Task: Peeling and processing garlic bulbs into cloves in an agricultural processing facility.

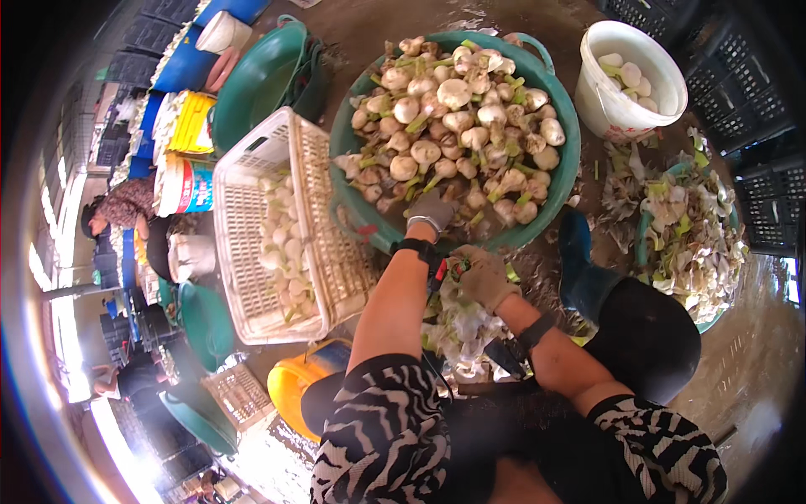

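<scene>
A wide green plastic tub (572,148) heaped with unpeeled garlic bulbs (425,151) on short stems stands before me. My left hand (434,210), in a grey work glove, reaches over the tub's near rim into the bulbs; its fingertips are hidden, and I cannot tell whether they grip one. Just outside that rim, my right hand (485,277) is gloved and curled, close to my left wrist. Something green shows at its fingers, too small to name. Under the right hand lies a pile of garlic skins and leaves (466,331).
A white slatted crate (252,217) with peeled garlic (286,246) leans at left. White bucket (598,82) holds pale bulbs at back right. Peelings fill a basin (642,236) beside my boot (576,252). A yellow bucket (286,390) is near my left. Two people are farther left.
</scene>
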`<state>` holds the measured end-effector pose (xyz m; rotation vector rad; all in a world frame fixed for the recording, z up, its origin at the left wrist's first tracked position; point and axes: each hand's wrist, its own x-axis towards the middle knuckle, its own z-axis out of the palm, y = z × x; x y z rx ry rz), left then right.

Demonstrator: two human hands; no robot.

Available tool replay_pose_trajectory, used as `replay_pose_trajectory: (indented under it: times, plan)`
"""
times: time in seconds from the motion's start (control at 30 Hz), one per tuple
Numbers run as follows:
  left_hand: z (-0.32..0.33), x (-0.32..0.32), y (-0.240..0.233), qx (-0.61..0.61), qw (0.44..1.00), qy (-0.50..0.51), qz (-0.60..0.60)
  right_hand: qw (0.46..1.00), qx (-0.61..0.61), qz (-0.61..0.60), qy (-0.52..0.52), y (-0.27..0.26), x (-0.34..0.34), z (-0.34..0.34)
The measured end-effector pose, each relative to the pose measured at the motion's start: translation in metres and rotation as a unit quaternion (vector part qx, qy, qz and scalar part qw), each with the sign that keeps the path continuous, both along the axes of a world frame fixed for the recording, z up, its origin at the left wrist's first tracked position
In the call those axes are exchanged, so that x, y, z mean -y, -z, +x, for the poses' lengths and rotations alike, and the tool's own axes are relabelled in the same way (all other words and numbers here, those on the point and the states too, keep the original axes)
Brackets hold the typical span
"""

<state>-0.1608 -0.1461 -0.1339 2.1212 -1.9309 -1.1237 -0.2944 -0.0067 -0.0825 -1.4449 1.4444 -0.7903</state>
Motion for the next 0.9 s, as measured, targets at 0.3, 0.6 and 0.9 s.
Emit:
replay_pose_trajectory:
  times: [0.3,0.6,0.9]
  plan:
    - [-0.001,-0.036,-0.055,-0.026,0.996,0.055,-0.072,0.955,-0.176,-0.237,-0.018,0.055,0.012,-0.029]
    - [-0.016,-0.138,-0.128,-0.057,0.975,0.100,-0.192,0.992,0.095,-0.083,0.031,0.118,0.014,-0.004]
    - [-0.011,-0.180,-0.168,-0.070,0.971,0.055,-0.221,0.848,0.461,0.261,-0.015,-0.048,-0.018,-0.028]
